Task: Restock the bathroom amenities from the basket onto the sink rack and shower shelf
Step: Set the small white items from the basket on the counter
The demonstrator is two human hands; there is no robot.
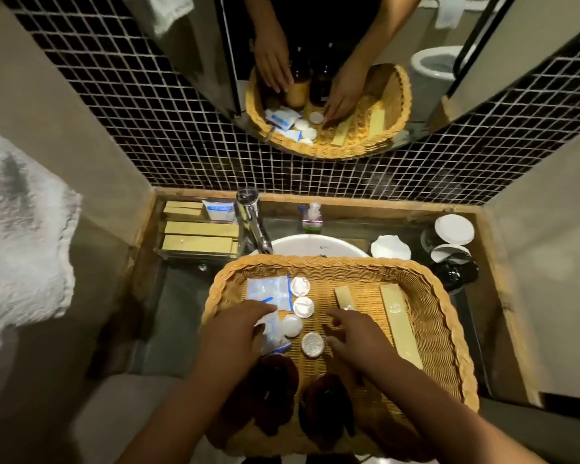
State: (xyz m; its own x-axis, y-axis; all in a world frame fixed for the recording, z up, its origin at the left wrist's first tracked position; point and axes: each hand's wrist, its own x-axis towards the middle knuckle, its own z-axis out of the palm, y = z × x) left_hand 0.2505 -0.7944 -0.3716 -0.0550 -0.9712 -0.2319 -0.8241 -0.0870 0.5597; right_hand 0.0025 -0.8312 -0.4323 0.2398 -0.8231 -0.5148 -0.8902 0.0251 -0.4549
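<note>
Four foil-wrapped discs (312,344) in basket (442,296): light, rigid, slick; pinch by edges. Right hand (355,336) fingers apart beside nearest. Left hand (235,333) spread over soft sachets (268,291).

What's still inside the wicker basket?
In the wicker basket: four round wrapped soaps, blue-white sachets, two long tan boxes, two brown bottles. The hands cover some of them.

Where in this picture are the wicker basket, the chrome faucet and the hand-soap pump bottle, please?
wicker basket (318,261): head view, on its braided far rim.
chrome faucet (252,226): head view, on the middle of its slanted spout.
hand-soap pump bottle (312,222): head view, on its clear body below the pump.
</note>
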